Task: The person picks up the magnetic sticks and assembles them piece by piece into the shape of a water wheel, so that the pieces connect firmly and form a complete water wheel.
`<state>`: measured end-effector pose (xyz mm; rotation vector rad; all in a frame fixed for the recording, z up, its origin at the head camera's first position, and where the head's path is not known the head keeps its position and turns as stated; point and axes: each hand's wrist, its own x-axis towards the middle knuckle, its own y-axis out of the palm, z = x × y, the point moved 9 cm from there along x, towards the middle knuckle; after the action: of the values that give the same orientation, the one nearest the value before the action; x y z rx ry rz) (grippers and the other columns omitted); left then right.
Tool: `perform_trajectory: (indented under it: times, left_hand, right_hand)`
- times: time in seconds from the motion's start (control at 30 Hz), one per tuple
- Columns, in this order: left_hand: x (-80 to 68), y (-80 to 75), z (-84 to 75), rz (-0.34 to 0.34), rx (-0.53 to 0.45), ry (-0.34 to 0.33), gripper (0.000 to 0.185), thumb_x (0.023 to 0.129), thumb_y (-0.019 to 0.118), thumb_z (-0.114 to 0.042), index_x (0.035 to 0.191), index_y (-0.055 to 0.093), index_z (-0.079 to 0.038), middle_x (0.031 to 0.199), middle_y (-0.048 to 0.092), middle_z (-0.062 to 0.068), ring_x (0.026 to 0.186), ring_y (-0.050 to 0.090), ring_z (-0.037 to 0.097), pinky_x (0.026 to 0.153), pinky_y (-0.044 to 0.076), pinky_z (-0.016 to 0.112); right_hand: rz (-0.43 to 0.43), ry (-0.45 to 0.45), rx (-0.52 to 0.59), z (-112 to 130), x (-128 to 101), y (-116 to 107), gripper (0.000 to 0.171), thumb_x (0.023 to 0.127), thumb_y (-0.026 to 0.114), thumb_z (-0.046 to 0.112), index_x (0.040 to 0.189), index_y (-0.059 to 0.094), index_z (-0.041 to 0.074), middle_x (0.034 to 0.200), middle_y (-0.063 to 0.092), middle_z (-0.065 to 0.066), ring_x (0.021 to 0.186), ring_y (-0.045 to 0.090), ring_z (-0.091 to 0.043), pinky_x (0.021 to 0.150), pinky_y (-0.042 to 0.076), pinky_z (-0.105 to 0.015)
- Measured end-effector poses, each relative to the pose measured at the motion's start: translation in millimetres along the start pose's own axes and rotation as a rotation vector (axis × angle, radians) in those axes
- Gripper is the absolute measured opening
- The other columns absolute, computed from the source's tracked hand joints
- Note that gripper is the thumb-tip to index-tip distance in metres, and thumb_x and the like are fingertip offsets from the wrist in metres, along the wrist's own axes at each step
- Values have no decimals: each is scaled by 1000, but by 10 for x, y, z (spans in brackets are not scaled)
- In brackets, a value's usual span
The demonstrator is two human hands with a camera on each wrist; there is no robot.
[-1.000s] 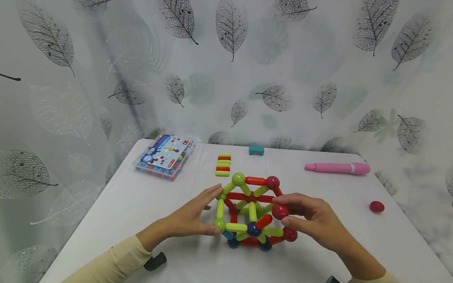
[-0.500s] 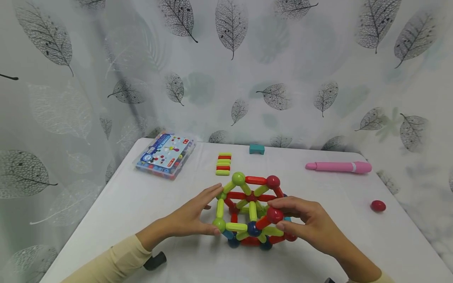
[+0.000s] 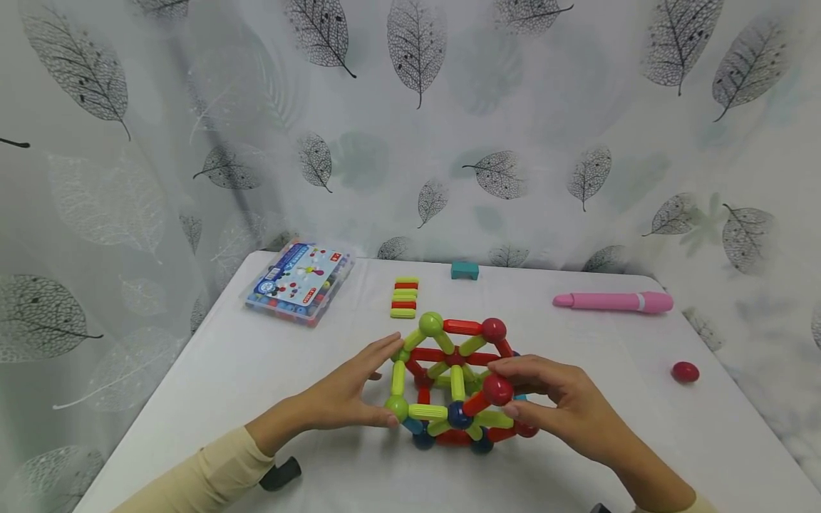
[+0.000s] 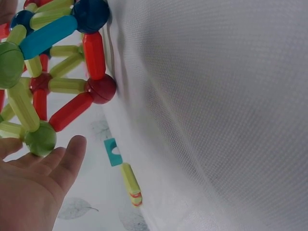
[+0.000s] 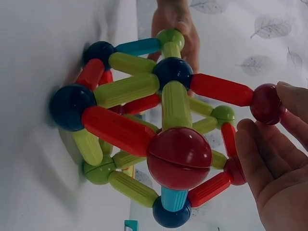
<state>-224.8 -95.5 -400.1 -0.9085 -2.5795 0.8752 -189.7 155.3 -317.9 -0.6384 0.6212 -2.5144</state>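
pinching a red ball [image 3: 497,390] on its red stick, your right hand [image 3: 564,410] worked the near side of the ball-and-stick frame [image 3: 452,385] mid-table [image 3: 224,377], while your left hand [image 3: 346,392] stayed flat-fingered against its left side.

The head view is bright and evenly lit, with soft light from above; the white table [image 3: 244,370] shows only faint, diffuse shadows under the rod-and-ball structure [image 3: 449,385] and near the table's front edge. No harsh glare appears, though the balls carry small highlights. Wide-angle distortion bends the table's edges and stretches the leaf-print curtain [image 3: 417,107] toward the corners. The left wrist view is washed out by pale, blurred cloth at close range. The right wrist view is dimmer and greyer, its left side soft and out of focus.
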Motion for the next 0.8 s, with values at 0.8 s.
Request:
perform_trajectory:
  times: [0.8]
  left_hand:
    - [0,10,21,1,-11,12,102,84,82,-47,164,20,-30,170,15,-4,149,34,20,106,51,45]
  right_hand:
    - [-22,-43,-50,-54,-28,-161,48,88,74,-6,132,65,11,120,71,-3,104,71,-13,84,59,-25]
